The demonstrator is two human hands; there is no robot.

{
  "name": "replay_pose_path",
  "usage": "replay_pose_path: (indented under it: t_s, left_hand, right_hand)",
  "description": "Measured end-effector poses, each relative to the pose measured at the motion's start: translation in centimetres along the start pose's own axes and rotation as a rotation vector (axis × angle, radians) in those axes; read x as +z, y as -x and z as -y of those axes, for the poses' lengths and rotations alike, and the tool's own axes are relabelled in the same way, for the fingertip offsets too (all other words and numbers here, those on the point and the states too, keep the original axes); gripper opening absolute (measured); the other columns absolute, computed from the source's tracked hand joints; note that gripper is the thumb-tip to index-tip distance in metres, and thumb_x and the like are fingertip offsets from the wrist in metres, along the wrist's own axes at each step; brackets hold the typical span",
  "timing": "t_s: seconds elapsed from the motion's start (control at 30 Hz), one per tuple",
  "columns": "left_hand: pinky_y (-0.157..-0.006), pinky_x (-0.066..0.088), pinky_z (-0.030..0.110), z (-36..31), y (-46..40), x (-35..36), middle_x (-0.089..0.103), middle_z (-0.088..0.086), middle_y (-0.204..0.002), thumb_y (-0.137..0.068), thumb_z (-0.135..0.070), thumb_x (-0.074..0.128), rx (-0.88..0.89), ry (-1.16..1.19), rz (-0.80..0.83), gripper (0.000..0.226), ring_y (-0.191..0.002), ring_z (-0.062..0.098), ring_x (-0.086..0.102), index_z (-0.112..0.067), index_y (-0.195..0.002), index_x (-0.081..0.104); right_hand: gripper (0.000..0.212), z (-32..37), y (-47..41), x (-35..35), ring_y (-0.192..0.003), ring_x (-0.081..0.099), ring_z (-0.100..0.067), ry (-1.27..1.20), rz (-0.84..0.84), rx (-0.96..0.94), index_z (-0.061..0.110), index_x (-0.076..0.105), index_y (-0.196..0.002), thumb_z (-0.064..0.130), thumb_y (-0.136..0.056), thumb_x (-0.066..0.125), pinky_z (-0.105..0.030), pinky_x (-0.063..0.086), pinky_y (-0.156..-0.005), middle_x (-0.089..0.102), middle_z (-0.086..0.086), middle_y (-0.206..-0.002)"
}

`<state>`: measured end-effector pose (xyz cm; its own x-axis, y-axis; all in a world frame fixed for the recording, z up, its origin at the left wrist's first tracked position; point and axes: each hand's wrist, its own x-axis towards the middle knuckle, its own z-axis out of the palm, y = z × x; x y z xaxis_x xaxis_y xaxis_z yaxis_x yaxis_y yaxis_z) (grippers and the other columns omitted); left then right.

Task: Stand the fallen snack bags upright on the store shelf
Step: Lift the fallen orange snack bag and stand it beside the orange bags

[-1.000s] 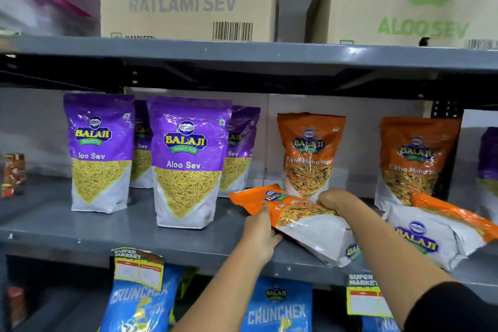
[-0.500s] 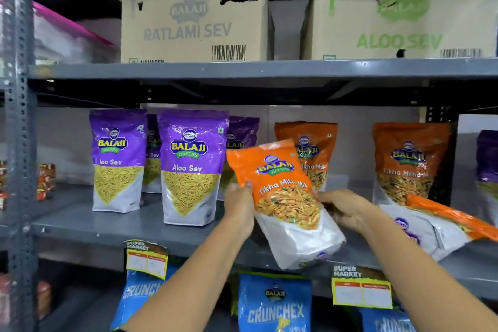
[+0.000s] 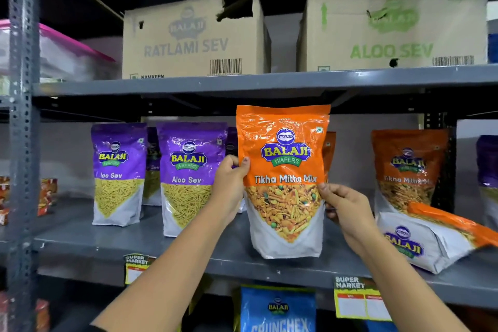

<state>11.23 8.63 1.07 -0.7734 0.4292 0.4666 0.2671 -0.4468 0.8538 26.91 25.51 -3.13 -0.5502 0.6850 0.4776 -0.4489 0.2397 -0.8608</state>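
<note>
An orange Tikha Mitha Mix bag stands upright at the front of the grey middle shelf, its base near the shelf surface. My left hand grips its left edge and my right hand grips its right edge. A second orange bag lies fallen on its side at the right of the shelf. Behind it another orange bag stands upright. One more orange bag is mostly hidden behind the held one.
Two purple Aloo Sev bags stand upright on the left, with more behind them. Cardboard boxes sit on the upper shelf. A steel upright runs down the left. Blue Crunchex bags and price tags hang below.
Both hands have lifted the orange bag from lying flat on the shelf, turned it through a tilt, and now hold it upright facing forward.
</note>
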Motion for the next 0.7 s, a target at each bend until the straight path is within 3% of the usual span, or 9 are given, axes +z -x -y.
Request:
replay_pose_path:
  t_s: [0.2, 0.37, 0.47, 0.53, 0.63, 0.7]
  left_hand:
    - [-0.089, 0.055, 0.057, 0.6, -2.3, 0.3, 0.075, 0.015, -0.102, -0.095, -0.034, 0.056, 0.013, -0.056, -0.019, 0.022, -0.1, 0.037, 0.07, -0.019, -0.08, 0.051]
    - [-0.081, 0.056, 0.044, 2.9, -4.0, 0.3, 0.071, 0.017, -0.097, -0.097, -0.029, 0.055, 0.031, -0.063, -0.093, 0.019, -0.089, 0.03, 0.067, -0.012, -0.089, 0.052]
    - [-0.07, 0.05, 0.034, 5.4, -3.9, 0.2, 0.065, 0.009, -0.086, -0.097, -0.028, 0.055, 0.052, -0.072, -0.185, 0.018, -0.082, 0.023, 0.061, -0.013, -0.088, 0.052]
    - [-0.071, 0.05, 0.035, 6.4, -3.9, 0.3, 0.064, 0.003, -0.082, -0.096, -0.03, 0.055, 0.066, -0.09, -0.227, 0.019, -0.078, 0.021, 0.061, -0.014, -0.087, 0.052]
    - [-0.08, 0.056, 0.038, 6.5, -4.1, 0.9, 0.072, 0.009, -0.094, -0.096, -0.031, 0.055, 0.043, -0.109, -0.261, 0.018, -0.087, 0.027, 0.069, -0.014, -0.092, 0.058]
    - [-0.077, 0.055, 0.023, 6.2, -3.6, 1.7, 0.069, 0.014, -0.105, -0.097, -0.019, 0.053, 0.099, -0.084, -0.374, 0.021, -0.103, 0.034, 0.067, -0.003, -0.109, 0.058]
  right_hand:
    - [0.016, -0.2, -1.0, 0.7, -0.062, 0.056, -0.011, 0.037, -0.01, 0.01, 0.007, 0.072, -0.083, 0.021, -0.09, 0.067, -0.022, 0.046, -0.055, 0.069, -0.001, -0.073]
    - [0.015, -1.8, -2.8, 1.5, -0.078, 0.064, -0.02, 0.081, -0.027, 0.018, 0.005, 0.07, -0.081, 0.016, -0.09, 0.066, -0.034, 0.056, -0.071, 0.072, -0.011, -0.086]
    - [0.014, -4.2, -3.0, 2.3, -0.075, 0.059, -0.02, 0.135, -0.072, 0.022, 0.006, 0.067, -0.081, 0.014, -0.092, 0.064, -0.025, 0.053, -0.061, 0.069, -0.011, -0.083]
    - [0.015, -5.2, -2.8, 2.8, -0.072, 0.058, -0.016, 0.145, -0.108, 0.009, 0.009, 0.066, -0.079, 0.016, -0.092, 0.063, -0.02, 0.051, -0.056, 0.069, -0.008, -0.082]
    - [0.016, -4.9, -2.2, 2.8, -0.074, 0.061, -0.01, 0.151, -0.098, 0.014, 0.01, 0.066, -0.083, 0.02, -0.094, 0.061, -0.018, 0.052, -0.057, 0.07, -0.001, -0.083]
    - [0.013, -4.2, -1.9, 2.1, -0.079, 0.061, -0.011, 0.198, -0.09, -0.005, 0.013, 0.067, -0.09, 0.022, -0.095, 0.06, -0.023, 0.053, -0.066, 0.07, 0.002, -0.086]
